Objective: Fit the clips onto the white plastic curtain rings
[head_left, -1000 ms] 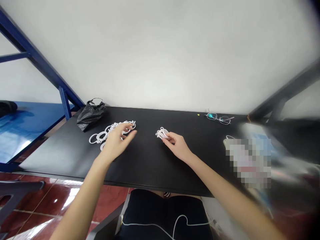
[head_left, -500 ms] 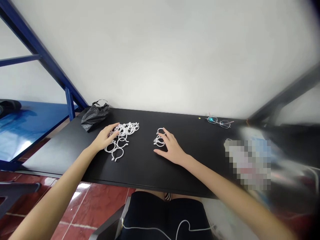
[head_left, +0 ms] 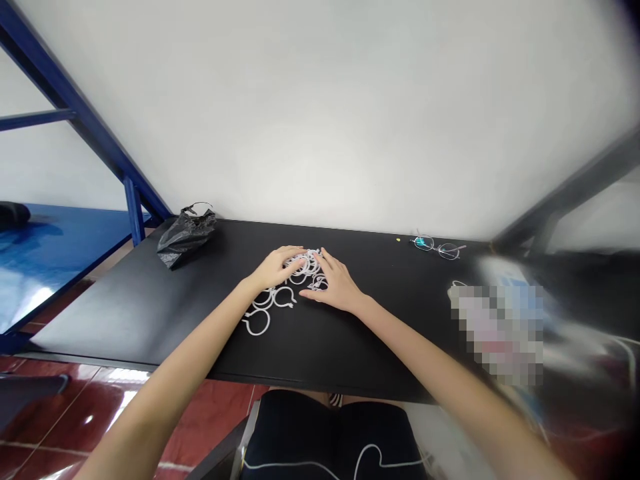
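Note:
Several white open rings (head_left: 306, 264), which look like plastic ring clips with small knobs at their ends, lie heaped on the black table (head_left: 210, 313). My left hand (head_left: 276, 269) rests against the heap's left side, fingers stretched out and thumb apart. On the right side my right hand (head_left: 337, 283) curves about the heap with its thumb and fingers spread. A few looser rings (head_left: 259, 321) trail toward the table's front, below my left hand. Part of the heap is hidden by my fingers.
A crumpled black plastic bag (head_left: 187, 235) sits at the back left. Eyeglasses (head_left: 437, 247) lie at the back right, beside a tiny yellow bit (head_left: 398, 239). A blurred, pixelated package (head_left: 495, 330) is on the right. Blue metal bars (head_left: 95, 137) slant up on the left.
My left hand has moved right, sweeping the larger heap of rings against the smaller group by my right hand. The trailing rings have shifted right too. My right hand has barely moved.

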`<state>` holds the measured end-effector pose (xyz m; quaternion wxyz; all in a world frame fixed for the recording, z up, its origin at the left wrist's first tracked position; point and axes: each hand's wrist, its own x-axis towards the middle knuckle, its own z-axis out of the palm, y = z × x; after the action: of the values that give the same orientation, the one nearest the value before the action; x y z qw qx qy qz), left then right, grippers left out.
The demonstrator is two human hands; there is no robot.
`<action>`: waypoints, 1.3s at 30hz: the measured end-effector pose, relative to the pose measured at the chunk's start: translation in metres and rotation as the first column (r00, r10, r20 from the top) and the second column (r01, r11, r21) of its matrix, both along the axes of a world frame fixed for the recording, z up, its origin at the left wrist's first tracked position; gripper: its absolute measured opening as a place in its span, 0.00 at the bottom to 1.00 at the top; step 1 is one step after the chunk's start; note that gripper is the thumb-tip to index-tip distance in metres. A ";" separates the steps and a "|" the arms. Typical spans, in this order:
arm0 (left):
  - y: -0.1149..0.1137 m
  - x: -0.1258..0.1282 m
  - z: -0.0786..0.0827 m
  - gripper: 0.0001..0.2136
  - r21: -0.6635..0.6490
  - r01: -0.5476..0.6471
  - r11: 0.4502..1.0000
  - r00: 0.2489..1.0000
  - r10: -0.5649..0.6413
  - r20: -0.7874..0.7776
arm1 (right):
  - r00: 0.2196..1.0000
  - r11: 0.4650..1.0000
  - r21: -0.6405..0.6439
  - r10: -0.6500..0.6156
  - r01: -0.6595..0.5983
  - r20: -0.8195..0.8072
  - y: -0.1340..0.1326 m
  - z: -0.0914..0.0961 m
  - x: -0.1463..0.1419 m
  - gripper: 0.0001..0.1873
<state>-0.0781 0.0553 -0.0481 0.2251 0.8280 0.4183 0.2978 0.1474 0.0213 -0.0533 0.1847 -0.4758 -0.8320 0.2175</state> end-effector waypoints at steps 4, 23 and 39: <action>0.003 0.046 -0.003 0.24 -0.032 -0.015 0.999 0.998 0.017 0.060 | 0.996 0.996 -0.031 -0.088 0.087 -0.031 -0.001 0.000 0.031 0.51; -0.151 -0.002 0.008 0.23 0.039 -0.201 0.979 0.970 0.205 -0.129 | 0.787 0.914 0.095 -0.282 0.394 -0.549 0.008 -0.008 0.075 0.11; -0.118 0.045 0.024 0.09 -0.084 0.084 0.993 0.955 -0.104 -0.278 | 0.758 0.928 0.068 -0.257 0.367 -0.600 0.004 -0.009 0.068 0.09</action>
<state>-0.0332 -0.0622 -0.0239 0.2064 0.8725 0.4164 0.1507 0.2156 0.0254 -0.0627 0.5057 -0.5000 -0.6603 0.2415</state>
